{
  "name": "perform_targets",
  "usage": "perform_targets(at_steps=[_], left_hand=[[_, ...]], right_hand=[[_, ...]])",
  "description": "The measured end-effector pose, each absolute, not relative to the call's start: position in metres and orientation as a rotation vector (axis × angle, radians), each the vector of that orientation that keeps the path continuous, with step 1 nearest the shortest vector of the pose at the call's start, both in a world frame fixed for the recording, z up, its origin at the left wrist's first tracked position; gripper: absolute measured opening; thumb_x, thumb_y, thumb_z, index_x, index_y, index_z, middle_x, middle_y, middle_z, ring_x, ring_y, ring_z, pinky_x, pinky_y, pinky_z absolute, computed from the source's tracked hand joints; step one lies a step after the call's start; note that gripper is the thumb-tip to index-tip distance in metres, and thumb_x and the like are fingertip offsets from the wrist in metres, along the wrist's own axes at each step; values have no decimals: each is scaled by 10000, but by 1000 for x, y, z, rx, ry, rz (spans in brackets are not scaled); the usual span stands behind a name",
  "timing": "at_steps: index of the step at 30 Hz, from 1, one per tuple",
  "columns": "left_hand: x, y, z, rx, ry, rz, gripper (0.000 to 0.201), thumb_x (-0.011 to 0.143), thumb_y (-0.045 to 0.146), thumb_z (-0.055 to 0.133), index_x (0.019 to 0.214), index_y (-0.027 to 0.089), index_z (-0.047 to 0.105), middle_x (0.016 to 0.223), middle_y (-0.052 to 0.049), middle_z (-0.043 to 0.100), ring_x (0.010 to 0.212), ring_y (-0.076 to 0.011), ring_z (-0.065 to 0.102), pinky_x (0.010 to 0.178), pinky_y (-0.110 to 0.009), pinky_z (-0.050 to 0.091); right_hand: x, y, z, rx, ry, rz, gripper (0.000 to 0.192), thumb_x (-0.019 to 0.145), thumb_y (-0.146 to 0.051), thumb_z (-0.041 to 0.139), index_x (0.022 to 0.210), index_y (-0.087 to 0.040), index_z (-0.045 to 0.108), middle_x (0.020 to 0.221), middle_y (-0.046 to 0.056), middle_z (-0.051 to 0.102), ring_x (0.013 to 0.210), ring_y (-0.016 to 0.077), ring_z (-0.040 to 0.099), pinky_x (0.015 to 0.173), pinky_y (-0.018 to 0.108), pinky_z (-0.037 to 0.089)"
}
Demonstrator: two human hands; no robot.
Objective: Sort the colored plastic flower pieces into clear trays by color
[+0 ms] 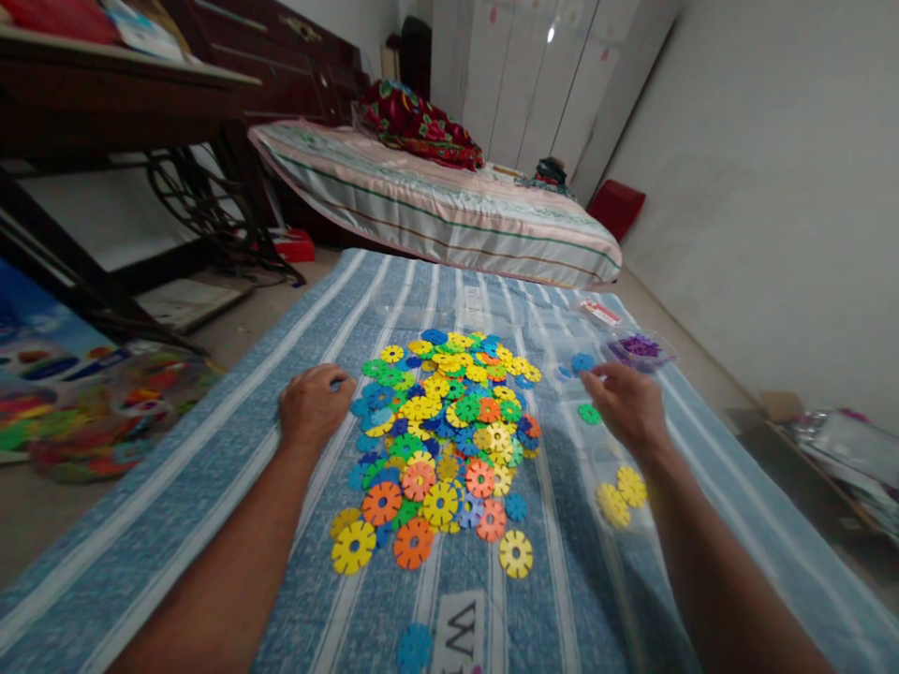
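Note:
A heap of notched plastic discs (pixel 449 421) in yellow, green, blue and orange lies on the striped cloth between my hands. At the heap's left edge rests my left hand (pixel 314 404), its fingers curled in; whatever they hold, if anything, is hidden. My right hand (pixel 628 402) hovers over clear trays on the right with thumb and fingers pinched together. Just beyond its fingertips is a blue disc (pixel 582 362), and a green disc (pixel 590 414) lies beneath. I cannot make out anything in the pinch. Nearer me, yellow discs (pixel 622 496) sit in a clear tray.
A clear tub of purple pieces (pixel 639 348) stands beyond my right hand. One blue disc (pixel 414 648) lies near a printed label (pixel 460 632) at the front. Behind the blue striped cloth (pixel 231 421) is a bed (pixel 449 220); a treadle table (pixel 105 103) stands left.

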State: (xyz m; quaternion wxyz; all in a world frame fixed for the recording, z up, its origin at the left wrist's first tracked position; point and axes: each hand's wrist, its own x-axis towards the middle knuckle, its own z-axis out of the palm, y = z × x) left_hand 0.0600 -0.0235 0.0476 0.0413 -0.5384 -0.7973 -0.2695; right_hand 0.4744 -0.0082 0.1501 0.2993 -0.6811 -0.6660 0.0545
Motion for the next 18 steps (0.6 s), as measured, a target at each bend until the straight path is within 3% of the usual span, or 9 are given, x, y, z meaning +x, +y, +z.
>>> perform_targets(at_steps=[9, 13, 18], left_hand=[[64, -25, 49, -1643, -2450, -812, 286, 806, 359, 472, 894, 215, 704, 1194, -69, 698, 1128, -259, 613, 1014, -360, 445], [65, -25, 49, -1637, -2468, -809, 276, 797, 357, 490, 899, 222, 708, 1199, -59, 696, 1124, -267, 611, 1002, -362, 448], [66, -25, 52, -1652, -2472, -756, 272, 812, 351, 485, 912, 225, 704, 1157, -47, 707, 1103, -255, 618, 961, -329, 459]], right_hand=[[425, -82, 103, -1586, -2052, 687, 280, 855, -421, 522, 790, -200, 680, 501, -31, 526, 473, 118, 479, 502, 233, 300], [415, -110, 147, -1264, -1924, 1003, 310, 864, -466, 577, 734, -202, 676, 495, -37, 505, 443, 98, 446, 442, 213, 329], [427, -161, 209, -909, -1759, 1147, 342, 822, -585, 627, 736, -266, 717, 503, 5, 564, 457, 134, 529, 434, 241, 413]])
